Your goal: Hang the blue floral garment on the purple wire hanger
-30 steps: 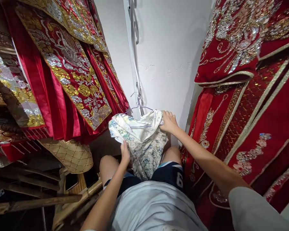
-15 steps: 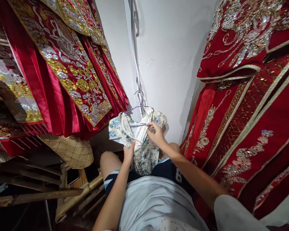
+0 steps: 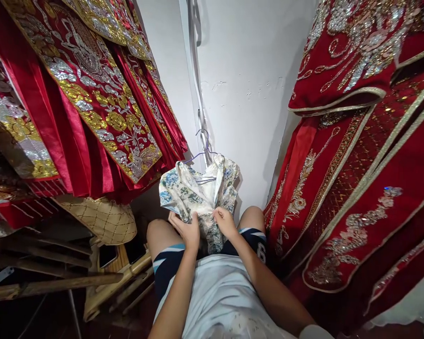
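A small white garment with blue and green flowers (image 3: 172,181) hangs on a purple wire hanger (image 3: 207,147) in front of my knees. Its front has a crossed V-shaped neckline, and its lower part drops between my legs. My left hand (image 3: 188,228) grips the garment's left front, thumb on top and fingers partly behind the cloth. Closed in a pinch, my right hand (image 3: 224,221) holds the edge of the front near the bottom of the neckline. The fingertips of both hands are a short way apart.
Red embroidered costumes hang at the left (image 3: 115,120) and right (image 3: 367,136). A white wall (image 3: 243,70) stands ahead with a pale vertical pole (image 3: 192,61). Low at the left are a bamboo chair (image 3: 67,285), a phone (image 3: 108,254) and a quilted beige piece (image 3: 99,219).
My right hand has moved down from the right neckline edge to the front below it, nearer my left hand. My left hand has shifted slightly lower on the cloth.
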`<act>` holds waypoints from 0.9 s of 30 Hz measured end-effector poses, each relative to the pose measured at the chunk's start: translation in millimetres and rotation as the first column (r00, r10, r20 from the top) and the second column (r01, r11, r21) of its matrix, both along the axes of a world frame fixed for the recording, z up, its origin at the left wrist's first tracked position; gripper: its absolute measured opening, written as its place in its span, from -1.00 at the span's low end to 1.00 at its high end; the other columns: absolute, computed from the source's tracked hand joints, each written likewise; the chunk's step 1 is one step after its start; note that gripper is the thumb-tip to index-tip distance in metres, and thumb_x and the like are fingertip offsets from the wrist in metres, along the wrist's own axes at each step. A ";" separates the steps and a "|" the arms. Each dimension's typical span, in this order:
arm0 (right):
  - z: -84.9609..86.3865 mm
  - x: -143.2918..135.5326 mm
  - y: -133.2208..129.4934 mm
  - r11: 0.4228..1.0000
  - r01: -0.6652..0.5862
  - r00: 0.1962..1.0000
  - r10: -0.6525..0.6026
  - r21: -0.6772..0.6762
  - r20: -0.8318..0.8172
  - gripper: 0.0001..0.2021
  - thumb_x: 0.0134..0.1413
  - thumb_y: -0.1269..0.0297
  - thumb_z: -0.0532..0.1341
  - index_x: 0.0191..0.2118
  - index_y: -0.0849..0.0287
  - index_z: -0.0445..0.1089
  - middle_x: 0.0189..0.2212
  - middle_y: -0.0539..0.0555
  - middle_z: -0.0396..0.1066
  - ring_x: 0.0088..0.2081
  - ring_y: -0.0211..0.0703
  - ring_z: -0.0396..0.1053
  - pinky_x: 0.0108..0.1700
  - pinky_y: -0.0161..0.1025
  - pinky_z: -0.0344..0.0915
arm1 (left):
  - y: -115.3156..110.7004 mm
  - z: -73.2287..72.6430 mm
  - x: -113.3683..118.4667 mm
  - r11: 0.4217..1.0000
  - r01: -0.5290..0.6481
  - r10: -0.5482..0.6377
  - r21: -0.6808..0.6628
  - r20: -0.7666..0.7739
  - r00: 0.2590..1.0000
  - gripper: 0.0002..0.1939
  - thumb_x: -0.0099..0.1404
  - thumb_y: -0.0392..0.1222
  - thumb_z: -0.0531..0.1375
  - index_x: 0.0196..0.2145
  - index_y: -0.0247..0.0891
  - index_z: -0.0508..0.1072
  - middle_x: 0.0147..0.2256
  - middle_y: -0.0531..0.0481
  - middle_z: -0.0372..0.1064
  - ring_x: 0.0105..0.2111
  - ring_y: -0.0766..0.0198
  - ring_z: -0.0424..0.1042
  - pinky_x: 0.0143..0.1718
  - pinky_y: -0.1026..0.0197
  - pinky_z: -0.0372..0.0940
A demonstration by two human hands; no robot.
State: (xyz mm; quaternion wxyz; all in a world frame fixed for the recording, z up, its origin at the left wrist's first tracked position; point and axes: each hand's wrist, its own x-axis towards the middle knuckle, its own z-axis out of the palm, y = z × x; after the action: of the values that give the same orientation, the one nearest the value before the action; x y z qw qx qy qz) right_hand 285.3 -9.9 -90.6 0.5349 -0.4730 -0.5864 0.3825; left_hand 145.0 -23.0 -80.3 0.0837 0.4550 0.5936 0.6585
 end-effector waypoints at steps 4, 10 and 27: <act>7.4 2.8 -7.3 0.999 -0.023 0.999 0.022 -0.025 -0.035 -0.71 0.11 0.10 0.15 -0.56 0.10 0.26 -0.65 -0.07 0.19 -0.52 -0.20 0.17 -0.41 -0.27 0.08 | -12.4 -8.4 18.1 0.986 -0.001 0.052 0.164 -0.309 0.950 -0.43 0.21 -0.11 0.27 0.12 -0.27 0.19 0.17 -0.38 0.15 0.25 -0.11 0.13 0.28 -0.17 -0.03; 29.2 -1.0 -15.5 0.972 -0.173 0.973 0.144 -0.160 -0.179 -0.75 -0.03 0.17 0.22 -0.61 0.14 0.30 -0.72 -0.06 0.19 -0.62 -0.28 0.11 -0.55 -0.32 0.01 | -8.9 -18.7 27.9 0.912 0.365 -0.411 -0.189 -0.379 0.829 -0.89 0.32 -0.26 0.01 -0.26 -0.16 0.32 -0.28 -0.09 0.39 -0.20 0.08 0.40 -0.12 0.09 0.24; 180.4 12.6 70.1 0.987 -0.149 0.888 0.106 -0.062 -0.447 -0.84 0.06 0.33 0.18 -0.50 0.24 0.35 -0.74 -0.12 0.16 -0.72 -0.42 -0.03 -0.67 -0.39 -0.15 | 39.7 55.5 7.2 0.813 0.519 -0.582 -0.263 -0.391 0.713 -0.79 0.35 -0.22 0.06 -0.07 -0.18 0.36 -0.33 0.01 0.38 -0.31 0.20 0.38 -0.23 0.23 0.21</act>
State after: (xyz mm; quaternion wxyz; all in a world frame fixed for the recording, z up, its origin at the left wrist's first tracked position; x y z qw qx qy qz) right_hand 297.9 60.2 89.8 0.6048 -0.3588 -0.4605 0.5417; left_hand 152.2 16.8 -24.8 0.1653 0.7452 0.4760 0.4368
